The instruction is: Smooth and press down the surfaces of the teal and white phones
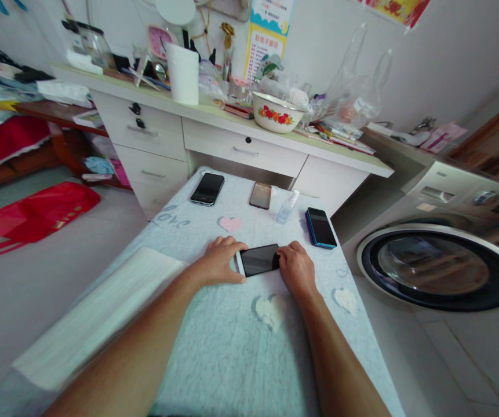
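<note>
A phone with a dark screen and a white end (259, 260) lies sideways on the cloth-covered table (232, 347). My left hand (223, 262) grips its left end, thumb and fingers spread around the corners. At the opposite end, my right hand (296, 267) has its fingers curled and pressed to the phone's edge. Beyond them are a black phone (208, 189), a brownish phone case (260, 196) and a clear spray bottle (287, 207). Another phone with a blue edge (321, 227) rests near the table's right side.
A pale folded cloth or paper (101, 315) lies along the table's left side. Behind stands a white desk (145, 124) bearing a flowered bowl (279, 112), a paper roll (182, 74) and plastic bags. A washing machine (432, 200) is at the right; a red bag (40, 211) lies on the floor.
</note>
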A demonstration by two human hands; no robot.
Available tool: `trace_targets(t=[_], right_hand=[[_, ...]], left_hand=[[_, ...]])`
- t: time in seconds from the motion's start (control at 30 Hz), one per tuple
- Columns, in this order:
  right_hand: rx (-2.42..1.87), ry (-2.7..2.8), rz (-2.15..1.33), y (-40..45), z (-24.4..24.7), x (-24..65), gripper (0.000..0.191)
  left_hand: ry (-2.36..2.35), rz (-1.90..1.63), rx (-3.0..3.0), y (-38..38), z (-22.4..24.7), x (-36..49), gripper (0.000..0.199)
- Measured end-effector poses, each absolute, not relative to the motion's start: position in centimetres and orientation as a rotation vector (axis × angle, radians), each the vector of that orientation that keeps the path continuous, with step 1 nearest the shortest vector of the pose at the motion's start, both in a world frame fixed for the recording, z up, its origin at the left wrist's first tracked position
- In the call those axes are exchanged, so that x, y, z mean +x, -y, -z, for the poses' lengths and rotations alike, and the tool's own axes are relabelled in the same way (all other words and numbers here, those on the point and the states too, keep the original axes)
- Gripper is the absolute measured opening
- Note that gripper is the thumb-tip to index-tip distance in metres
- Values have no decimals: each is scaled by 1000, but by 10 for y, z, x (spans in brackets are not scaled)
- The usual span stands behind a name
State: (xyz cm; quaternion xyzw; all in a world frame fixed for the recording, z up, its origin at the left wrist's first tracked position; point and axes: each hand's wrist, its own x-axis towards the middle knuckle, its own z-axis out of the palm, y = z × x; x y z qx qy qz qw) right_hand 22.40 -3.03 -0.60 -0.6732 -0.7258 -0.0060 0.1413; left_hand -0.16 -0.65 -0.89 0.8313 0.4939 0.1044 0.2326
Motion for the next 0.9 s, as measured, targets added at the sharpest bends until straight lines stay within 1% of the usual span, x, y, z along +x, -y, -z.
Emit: trace_targets(t=[0.17,0.57,0.9], right_hand=[[-1951,2118,35,31,6,219,23],[-1780,2281,-66,31,5,197,23],[-1848,2199,-13,29,6,211,23]], left_hand=[[-1359,-283,2279,7,8,-1,72],[-1340,-297,2309,6,12,-2,71],[-1347,-281,2312,7,11,-2,72]])
